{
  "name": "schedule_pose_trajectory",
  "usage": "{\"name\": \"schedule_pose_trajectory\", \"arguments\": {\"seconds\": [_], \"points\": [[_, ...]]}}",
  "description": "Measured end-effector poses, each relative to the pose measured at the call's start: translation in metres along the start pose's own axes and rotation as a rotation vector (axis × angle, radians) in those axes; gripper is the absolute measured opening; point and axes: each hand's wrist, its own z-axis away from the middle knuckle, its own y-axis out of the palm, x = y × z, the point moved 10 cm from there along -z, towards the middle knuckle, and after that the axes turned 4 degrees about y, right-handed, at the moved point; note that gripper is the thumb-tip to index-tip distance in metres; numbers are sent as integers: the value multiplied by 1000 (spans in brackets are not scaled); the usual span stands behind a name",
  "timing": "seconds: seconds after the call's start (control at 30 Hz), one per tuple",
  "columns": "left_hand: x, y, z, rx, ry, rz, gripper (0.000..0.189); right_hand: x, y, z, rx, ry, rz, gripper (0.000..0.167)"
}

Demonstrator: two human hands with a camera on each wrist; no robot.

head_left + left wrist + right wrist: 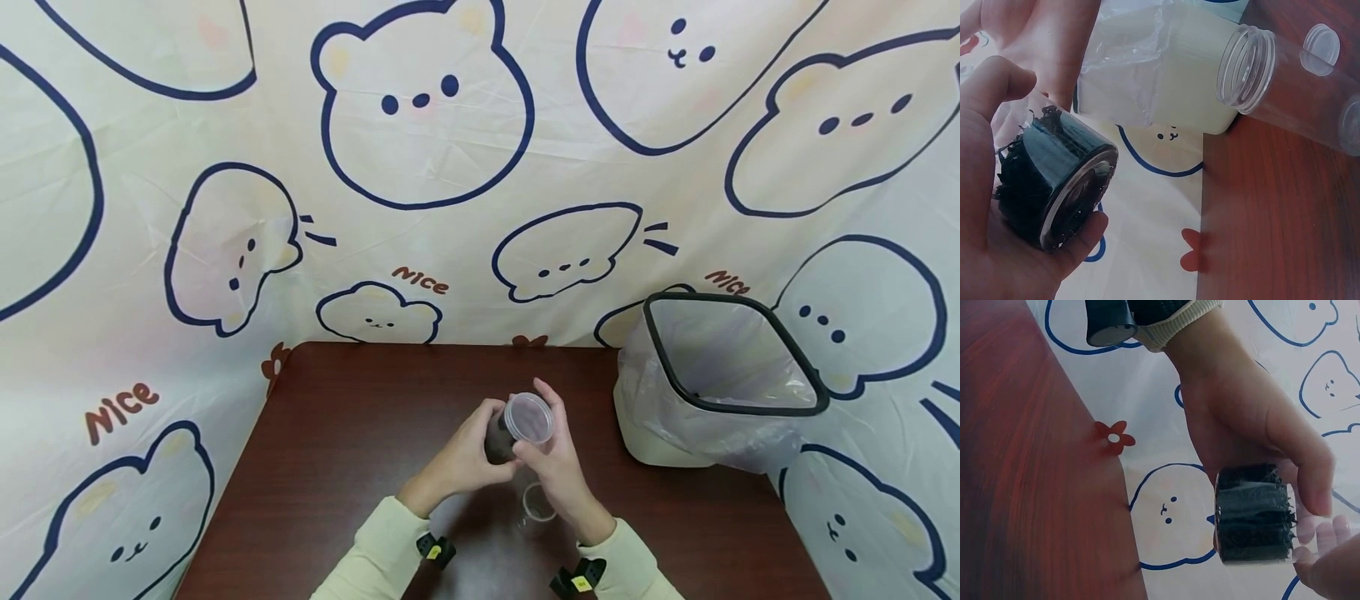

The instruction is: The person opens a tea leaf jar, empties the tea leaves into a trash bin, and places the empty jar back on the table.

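Observation:
A clear plastic jar (pixel 498 442) filled with dark, shredded, leaf-like matter is held tilted above the table. My left hand (pixel 467 454) grips it round the body, near its base; in the left wrist view the jar's round bottom (pixel 1083 203) faces outward. At its top sits a translucent lid (pixel 529 417), with the thumb and fingers of my right hand (pixel 561 458) round its rim. Below the hands stands a second clear jar (pixel 537 503), uncapped and see-through. Near that jar, a loose translucent lid (pixel 1321 50) lies on the table in the left wrist view.
A cream bin (pixel 660 442) with a dark rim and a plastic liner stands at the table's back right. The brown wooden table (pixel 337 433) meets a hanging cloth (pixel 465 250) printed with bear faces at its back and sides.

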Motion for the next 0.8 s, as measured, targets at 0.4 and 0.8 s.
{"name": "schedule_pose_trajectory", "arguments": {"seconds": [0.4, 0.8], "points": [[1, 2, 0, 1, 5, -8, 68, -1, -1, 3, -55, 34, -7, 70], [0, 3, 1, 13, 2, 10, 69, 3, -1, 3, 22, -1, -32, 60]]}}
